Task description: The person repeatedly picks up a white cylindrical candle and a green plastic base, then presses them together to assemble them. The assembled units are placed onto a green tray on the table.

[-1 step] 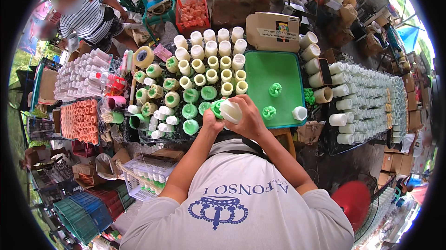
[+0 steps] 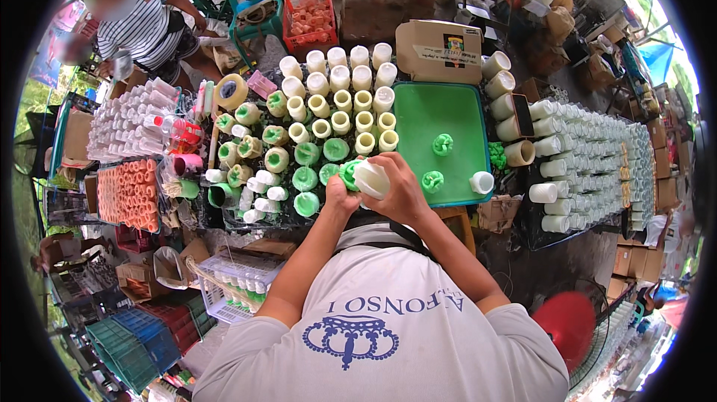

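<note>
Both my hands meet over the near edge of the table. My left hand (image 2: 340, 198) is closed around a green lumpy piece (image 2: 349, 173), much of it hidden by the fingers. In my right hand (image 2: 402, 187) is a white cylinder (image 2: 371, 179), tilted and pressed against the green piece; whether it is hollow I cannot tell. To the right, a green tray (image 2: 455, 114) holds a twisted green piece (image 2: 443, 144), a second green piece (image 2: 432, 182) and a white cup-like cylinder (image 2: 482, 182). Just left of my hands stand several cylinders with green tops (image 2: 305, 204).
Rows of pale cylinders (image 2: 340, 77) fill the table's middle. A cardboard box (image 2: 438, 51) lies behind the tray. White cylinders (image 2: 556, 167) crowd a right-hand table, orange ones (image 2: 128, 197) the left. A red fan (image 2: 565, 327) stands behind me; a person (image 2: 142, 17) is at upper left.
My hands and what they hold look the same. The person at the upper left has shifted a pale item slightly.
</note>
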A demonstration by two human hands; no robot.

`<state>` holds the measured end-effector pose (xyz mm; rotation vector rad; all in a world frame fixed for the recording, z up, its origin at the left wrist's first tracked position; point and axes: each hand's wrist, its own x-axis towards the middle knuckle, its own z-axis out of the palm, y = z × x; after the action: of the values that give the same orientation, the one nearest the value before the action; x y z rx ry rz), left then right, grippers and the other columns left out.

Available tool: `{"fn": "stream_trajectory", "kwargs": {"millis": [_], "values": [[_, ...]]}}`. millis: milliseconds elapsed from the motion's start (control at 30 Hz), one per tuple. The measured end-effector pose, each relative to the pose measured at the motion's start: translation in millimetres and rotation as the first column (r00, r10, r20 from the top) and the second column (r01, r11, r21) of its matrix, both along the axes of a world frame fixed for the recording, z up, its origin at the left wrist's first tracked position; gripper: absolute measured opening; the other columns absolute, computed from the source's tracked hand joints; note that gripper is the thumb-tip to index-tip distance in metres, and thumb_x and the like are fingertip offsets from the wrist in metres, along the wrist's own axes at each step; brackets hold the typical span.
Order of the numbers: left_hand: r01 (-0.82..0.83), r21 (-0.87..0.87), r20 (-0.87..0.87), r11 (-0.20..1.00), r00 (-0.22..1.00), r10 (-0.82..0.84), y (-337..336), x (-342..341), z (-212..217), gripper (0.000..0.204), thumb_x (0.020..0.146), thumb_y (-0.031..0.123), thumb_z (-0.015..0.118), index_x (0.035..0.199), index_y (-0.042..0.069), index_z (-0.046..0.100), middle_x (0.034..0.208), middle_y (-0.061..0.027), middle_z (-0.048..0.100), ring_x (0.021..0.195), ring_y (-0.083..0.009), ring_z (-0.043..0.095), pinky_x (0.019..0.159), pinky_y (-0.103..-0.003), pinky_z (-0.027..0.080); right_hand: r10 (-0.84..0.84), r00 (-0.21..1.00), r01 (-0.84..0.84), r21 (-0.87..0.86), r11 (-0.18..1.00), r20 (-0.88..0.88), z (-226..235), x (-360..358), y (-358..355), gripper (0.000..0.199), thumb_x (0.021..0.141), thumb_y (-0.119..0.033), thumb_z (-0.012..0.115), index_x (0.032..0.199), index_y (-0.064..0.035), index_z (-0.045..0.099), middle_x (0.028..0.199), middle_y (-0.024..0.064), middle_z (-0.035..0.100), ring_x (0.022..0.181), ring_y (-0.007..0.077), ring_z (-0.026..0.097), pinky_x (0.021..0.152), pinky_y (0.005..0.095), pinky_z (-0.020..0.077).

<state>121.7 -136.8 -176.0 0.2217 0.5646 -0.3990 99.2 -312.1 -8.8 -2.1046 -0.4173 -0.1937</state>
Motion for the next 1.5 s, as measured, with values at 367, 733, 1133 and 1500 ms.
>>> {"fn": "stream_trajectory", "kwargs": {"millis": [367,733,1133,1500], "values": [[-0.013,0.065,-0.006,0.998,1.000,0.013,29,4,34,0.044,0.114,0.028,0.040,0.140,0.003,0.065,0.131,-0.0155,0.070,0.118,-0.0331,0.069,0.103,-0.053,0.057,0.364,0.820,0.332,0.885,0.327,-0.442,-17,10,-39,0.069,0.094,-0.029,0.071,0.152,0.0015,0.048,0.144,0.0226,0.063,0.127,0.0351,0.067,0.098,0.0462,0.0617],[-0.230,0.364,0.168,0.902,0.969,0.179,39,-2,60,0.024,0.113,0.035,0.055,0.121,0.013,0.054,0.130,-0.0173,0.073,0.110,-0.0303,0.074,0.093,-0.049,0.063,0.441,0.699,0.433,0.823,0.367,-0.564,-55,7,-35,0.064,0.095,-0.030,0.062,0.149,0.0027,0.049,0.134,0.0187,0.066,0.126,0.0353,0.068,0.093,0.0465,0.0662],[-0.411,0.334,0.153,0.848,0.912,0.381,85,-25,75,0.038,0.105,0.040,0.071,0.118,0.005,0.066,0.115,-0.0095,0.073,0.107,-0.0250,0.073,0.094,-0.045,0.062,0.012,0.733,0.014,0.033,0.999,-0.681,-148,-13,33,0.050,0.090,-0.031,0.072,0.124,0.0060,0.068,0.103,0.0248,0.076,0.098,0.0337,0.077,0.086,0.0455,0.0587],[-0.321,0.153,0.196,0.935,0.937,0.290,144,-58,89,0.056,0.112,0.048,0.052,0.138,-0.001,0.060,0.136,-0.0182,0.069,0.122,-0.0377,0.070,0.095,-0.049,0.065,0.178,0.855,-0.341,-0.270,0.900,-0.486,-157,-7,106,0.021,0.094,-0.014,0.062,0.110,-0.0068,0.072,0.104,0.0258,0.075,0.102,0.0468,0.071,0.088,0.0562,0.0556]]}}
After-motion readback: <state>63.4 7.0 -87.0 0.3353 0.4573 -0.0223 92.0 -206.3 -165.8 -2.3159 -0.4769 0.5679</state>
